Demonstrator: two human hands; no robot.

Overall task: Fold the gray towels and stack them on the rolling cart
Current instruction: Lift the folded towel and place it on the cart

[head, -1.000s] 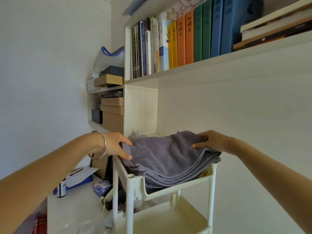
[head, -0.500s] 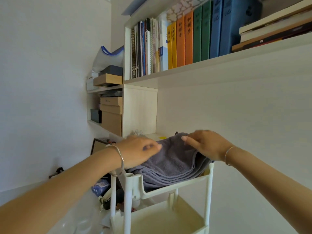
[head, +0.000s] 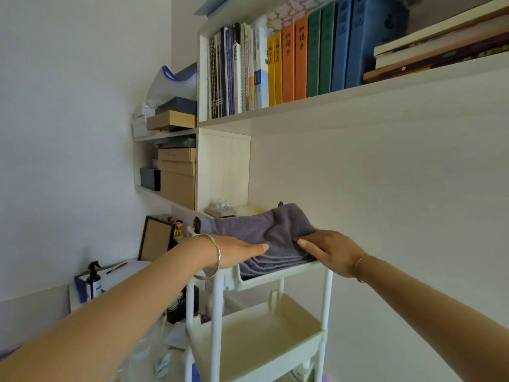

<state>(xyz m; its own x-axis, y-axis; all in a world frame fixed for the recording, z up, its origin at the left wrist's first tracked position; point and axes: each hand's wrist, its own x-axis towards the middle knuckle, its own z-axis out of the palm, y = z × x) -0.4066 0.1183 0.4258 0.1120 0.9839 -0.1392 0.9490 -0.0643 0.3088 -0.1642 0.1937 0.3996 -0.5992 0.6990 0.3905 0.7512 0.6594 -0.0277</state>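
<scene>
A white wall fills the room's right side, with a shelf (head: 358, 91) of upright coloured books (head: 301, 59) overhead and cardboard boxes (head: 176, 177) stacked in a cubby to the left. Below stands the white rolling cart (head: 275, 279), and the gray towels (head: 259, 227) lie folded in a layered stack in its top tray, the folded edges facing the person.

The left hand (head: 238, 250) lies flat and relaxed on the stack's near left side, palm down. The right hand (head: 334, 250) rests on the near right corner, fingers stretched across the cloth. It seems to be pressing rather than gripping, though its thumb is hidden.

The terry looks soft, thick and light. It will likely sag and slide out of square if lifted by one edge, so the stack is best squared with flat palms on top. If it needs shifting, both hands should probably go under the folded edges.
</scene>
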